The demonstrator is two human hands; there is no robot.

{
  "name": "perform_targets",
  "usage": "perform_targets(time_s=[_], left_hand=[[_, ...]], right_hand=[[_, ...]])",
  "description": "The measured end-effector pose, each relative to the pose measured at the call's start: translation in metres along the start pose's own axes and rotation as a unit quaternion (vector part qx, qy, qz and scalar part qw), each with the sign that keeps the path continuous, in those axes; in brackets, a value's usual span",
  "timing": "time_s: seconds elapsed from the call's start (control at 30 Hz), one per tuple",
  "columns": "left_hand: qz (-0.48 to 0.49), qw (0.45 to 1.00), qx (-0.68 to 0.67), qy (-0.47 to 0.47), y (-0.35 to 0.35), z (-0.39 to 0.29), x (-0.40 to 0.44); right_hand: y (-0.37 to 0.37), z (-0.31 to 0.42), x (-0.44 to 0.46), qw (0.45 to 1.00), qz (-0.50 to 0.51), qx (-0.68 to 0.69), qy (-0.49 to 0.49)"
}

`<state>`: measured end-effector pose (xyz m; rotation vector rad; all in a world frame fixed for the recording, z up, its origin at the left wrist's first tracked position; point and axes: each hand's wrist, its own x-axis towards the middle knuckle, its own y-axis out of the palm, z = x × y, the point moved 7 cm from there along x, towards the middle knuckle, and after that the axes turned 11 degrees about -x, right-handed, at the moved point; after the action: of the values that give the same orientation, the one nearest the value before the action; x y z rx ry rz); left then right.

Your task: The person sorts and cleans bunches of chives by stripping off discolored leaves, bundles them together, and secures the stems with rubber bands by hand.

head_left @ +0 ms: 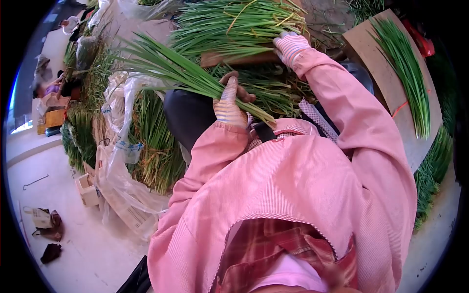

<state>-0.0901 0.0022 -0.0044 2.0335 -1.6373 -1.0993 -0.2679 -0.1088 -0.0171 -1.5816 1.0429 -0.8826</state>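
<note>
"Just short of the broad heap of long, narrow green leaves with pale stalk ends (239, 27), what comes first?"

"A pink long-sleeved smock with checked trim (283, 180), worn by the person. Beyond it, on the heap's near side, the left hand (229, 103) wears a striped glove and is closed around a slim green bundle with pale cut ends (188, 73). The leaf tips fan out to the left, the cut ends slant back toward the smock."

"And underneath?"

"Loose green stalks (268, 93), lower than the heap and on its near side."

"What about the right hand (291, 46)?"

"Also in a striped glove, at the heap's pale ends, fingers bent against them. I can't tell whether it grips any."

"What does the heap lie on?"

"A brown wooden board (239, 59); its near edge shows."

"To the heap's right?"

"A flat brown panel (361, 41) with another long green bundle (410, 73) on it and a thin red strip (400, 109) beside that."

"To its left?"

"Crumpled clear plastic sheeting (131, 127) next to packed green stalks (154, 141). Farther off that way is another person (51, 90), blurred."
</note>
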Motion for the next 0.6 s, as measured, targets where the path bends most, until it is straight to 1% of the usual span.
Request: perform_targets(time_s=[0.07,0.1,0.13,0.17,0.2,0.23,0.27,0.3,0.33,0.37,0.4,0.47,0.5,0.53,0.6], left_hand=[[-0.015,0.998,-0.038,0.038,-0.002,-0.009,-0.003],[-0.019,0.998,-0.033,0.049,-0.007,-0.012,-0.003],[-0.021,0.998,-0.034,0.049,-0.01,-0.012,-0.003],[-0.033,0.998,-0.034,0.051,-0.014,-0.011,-0.002],[-0.044,0.997,-0.034,0.051,-0.018,-0.009,-0.001],[-0.061,0.997,-0.045,0.03,-0.023,-0.001,0.003],[-0.057,0.997,-0.046,0.028,-0.02,0.003,0.008],[-0.069,0.998,-0.006,-0.013,-0.02,0.014,0.011],[-0.084,0.994,0.034,-0.055,-0.021,0.025,0.013],[-0.071,0.995,0.03,-0.07,-0.018,0.032,0.015],[-0.062,0.994,0.059,-0.063,-0.014,0.034,0.019],[-0.052,0.99,0.104,-0.077,-0.005,0.035,0.026],[-0.027,0.991,0.109,-0.078,-0.002,0.036,0.03],[-0.003,0.989,0.112,-0.099,0.002,0.038,0.034],[-0.01,0.99,0.117,-0.079,0.003,0.036,0.034]], right_hand=[[0.001,-0.021,0.006,0.979,-0.028,0.184,0.086],[-0.003,-0.035,-0.003,0.942,-0.141,0.273,0.136],[0.009,-0.048,-0.012,0.848,-0.084,0.48,0.208],[0.011,-0.046,-0.025,0.77,-0.011,0.587,0.251],[0.015,-0.04,-0.038,0.672,0.062,0.679,0.289],[0.035,-0.032,-0.045,0.673,0.063,0.683,0.278],[0.034,-0.012,-0.056,0.6,0.13,0.753,0.237],[0.033,0.0,-0.067,0.609,0.126,0.74,0.254],[0.028,0.02,-0.074,0.556,0.204,0.784,0.188],[0.015,0.031,-0.083,0.558,0.201,0.782,0.192],[0.004,0.042,-0.088,0.56,0.197,0.78,0.195],[0.004,0.061,-0.094,0.558,0.204,0.788,0.161],[0.005,0.067,-0.095,0.56,0.202,0.791,0.143],[0.001,0.07,-0.092,0.576,0.197,0.788,0.097],[0.0,0.067,-0.091,0.594,0.191,0.774,0.103]])
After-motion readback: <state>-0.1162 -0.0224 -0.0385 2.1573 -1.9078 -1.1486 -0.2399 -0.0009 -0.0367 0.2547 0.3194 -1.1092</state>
